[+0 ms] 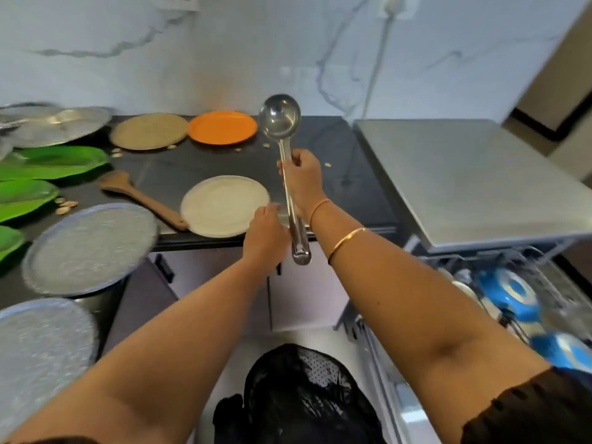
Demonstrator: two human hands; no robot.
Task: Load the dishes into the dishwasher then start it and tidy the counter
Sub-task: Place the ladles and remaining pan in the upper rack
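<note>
My right hand (301, 181) grips the handle of a steel ladle (279, 118), held upright above the dark counter (320, 193) with its bowl up. My left hand (264, 232) reaches to the near right rim of a pale round plate (224, 205) at the counter's front edge; whether it holds the rim I cannot tell. At the lower right the dishwasher rack (544, 283) stands pulled out, with blue and white dishes (512, 293) in it.
On the counter lie a wooden spatula (141, 198), an orange plate (222, 127), a tan plate (149, 130), green leaf-shaped plates (57, 161), several steel plates (89, 248) and scattered crumbs. The dishwasher's steel top (464, 177) is on the right.
</note>
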